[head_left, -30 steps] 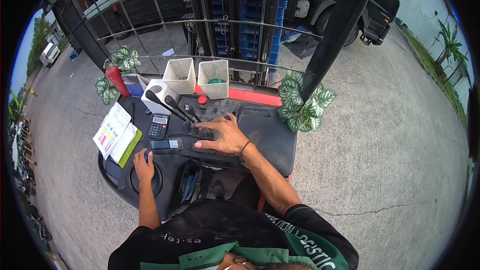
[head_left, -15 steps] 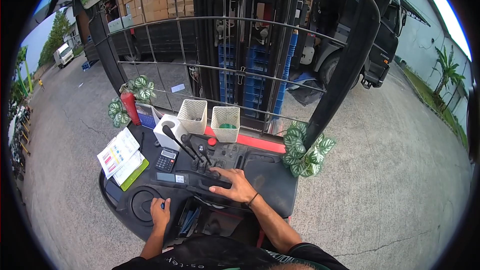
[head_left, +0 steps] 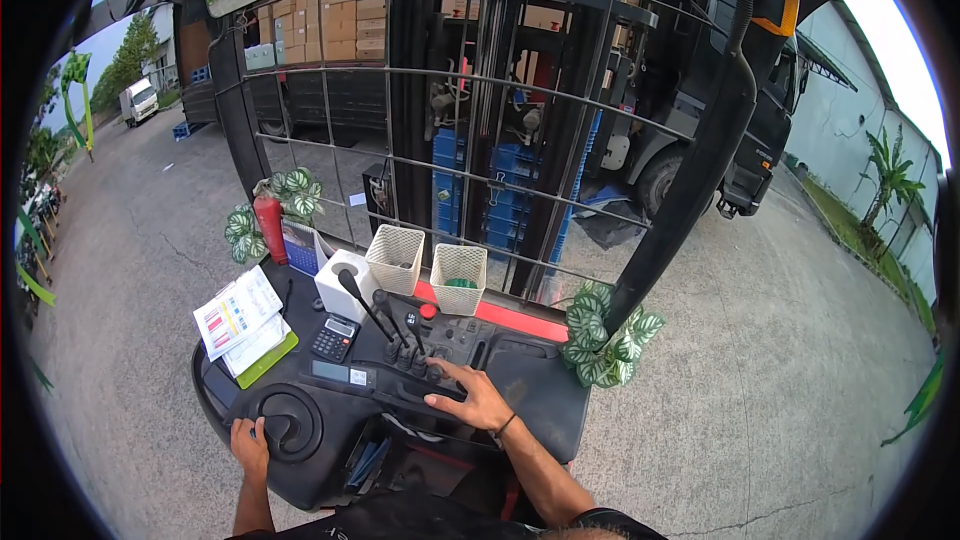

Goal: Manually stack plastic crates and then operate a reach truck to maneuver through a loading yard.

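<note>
My left hand (head_left: 250, 448) is curled at the left rim of the small round steering wheel (head_left: 291, 402), its fingers closed over the knob, which the hand mostly hides. My right hand (head_left: 478, 402) lies palm down on the console, thumb spread away from the stretched fingers. Its fingertips reach the short lever at the right end of a row of black control levers (head_left: 381, 302). A red button (head_left: 428, 311) sits just beyond these levers. To their left lies a black calculator (head_left: 333, 338).
Papers on a green clipboard (head_left: 265, 360), a white tissue box (head_left: 340, 285), two cream baskets (head_left: 397, 250), a red extinguisher (head_left: 270, 230) and leafy plants (head_left: 605, 340) line the console. Beyond the wire grille stand a mast, blue pallets (head_left: 510, 210) and a dark truck (head_left: 735, 150) with cartons.
My left hand has swung from the right side of the steering wheel to its left rim. My right hand keeps its place at the levers. The whole view has shifted slightly.
</note>
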`<action>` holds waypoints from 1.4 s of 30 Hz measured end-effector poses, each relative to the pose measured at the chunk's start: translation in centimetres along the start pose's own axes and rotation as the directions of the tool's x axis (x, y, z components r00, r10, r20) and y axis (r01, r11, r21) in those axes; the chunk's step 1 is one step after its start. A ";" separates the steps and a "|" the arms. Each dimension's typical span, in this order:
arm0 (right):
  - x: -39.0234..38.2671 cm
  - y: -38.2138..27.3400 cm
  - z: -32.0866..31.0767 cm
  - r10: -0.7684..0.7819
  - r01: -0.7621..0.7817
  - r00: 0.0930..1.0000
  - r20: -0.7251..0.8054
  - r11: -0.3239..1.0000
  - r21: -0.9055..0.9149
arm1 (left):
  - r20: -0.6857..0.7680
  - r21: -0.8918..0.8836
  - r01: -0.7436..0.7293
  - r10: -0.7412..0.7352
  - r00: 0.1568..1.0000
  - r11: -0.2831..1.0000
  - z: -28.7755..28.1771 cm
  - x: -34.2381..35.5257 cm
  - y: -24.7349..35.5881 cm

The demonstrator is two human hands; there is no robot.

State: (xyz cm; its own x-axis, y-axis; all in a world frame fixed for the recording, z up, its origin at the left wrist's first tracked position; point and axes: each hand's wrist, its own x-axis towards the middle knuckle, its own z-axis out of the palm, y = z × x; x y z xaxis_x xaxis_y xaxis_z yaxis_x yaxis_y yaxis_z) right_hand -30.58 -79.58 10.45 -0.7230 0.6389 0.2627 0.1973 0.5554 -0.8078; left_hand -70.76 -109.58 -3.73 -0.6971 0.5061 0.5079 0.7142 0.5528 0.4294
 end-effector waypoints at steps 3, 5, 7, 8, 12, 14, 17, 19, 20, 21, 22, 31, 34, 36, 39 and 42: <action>0.7 0.3 -1.2 0.030 -0.030 0.999 0.033 1.000 -0.008 | -0.052 -0.018 0.060 -0.060 0.997 0.998 2.9 2.6 1.0; 1.3 1.6 -1.5 0.001 0.000 1.000 0.019 1.000 -0.012 | -0.056 -0.041 0.114 -0.117 0.992 0.993 5.7 4.0 1.7; 1.6 2.2 -2.2 0.015 -0.015 1.000 0.018 1.000 0.005 | -0.163 -0.038 0.196 -0.200 0.966 0.980 8.9 5.2 1.5; 1.7 2.6 -2.7 0.007 -0.007 1.000 0.015 1.000 0.006 | -0.150 -0.026 0.190 -0.192 0.970 0.981 10.3 5.3 2.2; 2.7 5.2 -5.8 0.025 -0.025 1.000 0.001 0.999 0.029 | -0.099 0.080 0.154 -0.146 0.984 0.985 15.2 7.0 7.0; 3.7 7.3 -8.2 0.055 -0.055 0.998 -0.006 0.998 0.037 | -0.021 0.125 0.162 -0.160 0.987 0.979 17.4 8.1 11.4; 5.4 10.8 -11.1 -0.041 0.041 0.999 0.010 0.999 0.006 | 0.096 0.176 0.073 -0.091 0.991 0.982 21.2 9.5 16.5; 6.2 12.8 -13.1 -0.032 0.032 0.999 0.007 0.999 0.024 | 0.156 0.166 -0.007 -0.020 0.988 0.986 23.5 8.9 21.5; 6.4 13.7 -13.6 -0.044 0.043 0.999 0.025 0.998 0.047 | 0.169 0.179 -0.020 -0.011 0.986 0.984 24.1 8.1 23.3; 6.6 14.7 -14.3 -0.040 0.038 0.999 0.037 0.998 0.055 | 0.209 0.087 -0.058 0.038 0.977 0.995 24.7 7.1 24.7; 7.0 15.6 -14.8 -0.031 0.028 0.999 0.032 0.997 0.072 | 0.245 -0.006 -0.090 0.088 0.965 0.996 25.0 6.0 25.9; 5.4 20.2 -19.6 -0.046 0.041 0.998 0.044 0.994 0.103 | 0.272 0.115 -0.305 0.265 0.925 0.945 18.1 2.7 17.4; 5.0 18.6 -19.1 -0.050 0.042 0.994 0.097 0.996 0.083 | 0.014 0.011 0.267 -0.267 0.964 0.964 25.7 7.6 17.9; 3.7 19.4 -19.9 0.004 -0.011 0.996 0.093 0.998 0.069 | 0.184 -0.230 0.179 -0.138 0.973 0.957 28.5 5.6 28.0; 2.7 17.6 -20.5 -0.013 0.008 0.998 0.057 0.997 0.076 | 0.952 0.234 0.818 0.047 -0.302 0.525 18.3 10.7 28.5; 2.2 15.4 -20.4 -0.033 0.026 0.996 0.080 0.995 0.094 | 0.606 0.773 -0.084 -0.772 -0.191 0.628 15.8 14.4 26.1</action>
State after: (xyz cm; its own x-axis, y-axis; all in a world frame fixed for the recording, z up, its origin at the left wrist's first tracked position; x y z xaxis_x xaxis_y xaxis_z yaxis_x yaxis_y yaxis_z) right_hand -15.59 -58.80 9.34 -0.7800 0.5753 0.2463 0.1157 0.5194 -0.8467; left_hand -63.11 -77.39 2.98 -0.4563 -0.1222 -0.8814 0.4582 0.8168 -0.3505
